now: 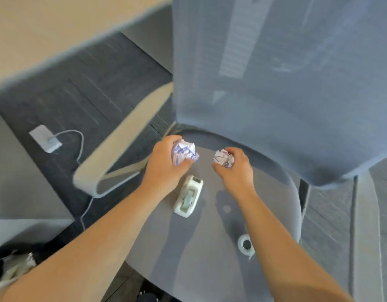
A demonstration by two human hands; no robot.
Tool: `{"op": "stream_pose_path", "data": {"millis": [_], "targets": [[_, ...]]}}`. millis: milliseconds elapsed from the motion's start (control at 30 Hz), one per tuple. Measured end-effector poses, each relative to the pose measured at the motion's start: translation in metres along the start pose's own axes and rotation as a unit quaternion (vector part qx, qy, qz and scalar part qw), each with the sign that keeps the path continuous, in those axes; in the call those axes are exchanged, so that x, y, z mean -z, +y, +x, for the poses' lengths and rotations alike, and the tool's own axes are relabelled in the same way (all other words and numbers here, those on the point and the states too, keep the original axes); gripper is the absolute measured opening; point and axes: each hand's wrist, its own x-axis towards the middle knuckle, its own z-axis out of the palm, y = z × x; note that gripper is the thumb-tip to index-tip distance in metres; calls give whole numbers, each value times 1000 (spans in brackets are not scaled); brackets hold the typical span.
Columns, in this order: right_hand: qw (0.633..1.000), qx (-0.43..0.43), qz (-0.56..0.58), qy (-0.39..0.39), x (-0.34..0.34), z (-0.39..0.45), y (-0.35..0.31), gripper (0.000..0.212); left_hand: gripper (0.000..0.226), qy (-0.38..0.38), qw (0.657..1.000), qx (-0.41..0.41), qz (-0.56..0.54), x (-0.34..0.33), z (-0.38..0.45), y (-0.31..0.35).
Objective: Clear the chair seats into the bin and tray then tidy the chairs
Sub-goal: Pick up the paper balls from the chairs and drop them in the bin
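A grey office chair seat [210,247] fills the middle of the view, its mesh backrest [286,83] rising behind. My left hand [164,164] is closed around a crumpled paper ball [185,152] near the back of the seat. My right hand [236,168] grips a second, smaller crumpled paper ball [223,159] just to the right. Between my forearms a white tape dispenser [188,196] lies on the seat. A clear tape roll [246,245] lies near the seat's front right, partly behind my right forearm.
The chair's light armrest [114,149] curves out to the left. A white charger with a cable [46,138] lies on the dark carpet. A beige tabletop [57,29] spans the upper left. Another chair's frame [362,214] stands at the right.
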Motion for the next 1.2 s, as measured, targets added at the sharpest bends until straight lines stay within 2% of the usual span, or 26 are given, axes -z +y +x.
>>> {"op": "stream_pose_path", "data": {"millis": [333,567,633,700,800,900,1100,1200], "targets": [[980,167,1,-105,-70,-74,-176,42,50,193,980,50,-12,189,-77,6],[944,207,-26,-255,-174,-169,-229,40,48,307,940,147,-29,304,-180,-62],[936,206,-32,-285,-208,-196,-235,39,39,326,930,170,-35,329,-211,-92],[928,211,-37,-305,-244,-222,-237,38,34,335,921,195,-33,351,-240,-123],[919,207,-47,-331,-298,-261,-232,39,53,332,909,250,-27,378,-279,-172],[914,196,-59,-351,-345,-295,-219,42,62,317,906,280,-29,396,-305,-215],[913,152,-87,-369,-406,-329,-185,42,54,267,901,334,-74,410,-321,-290],[910,150,-114,-369,-430,-333,-170,42,69,251,893,365,-78,412,-325,-322]]}}
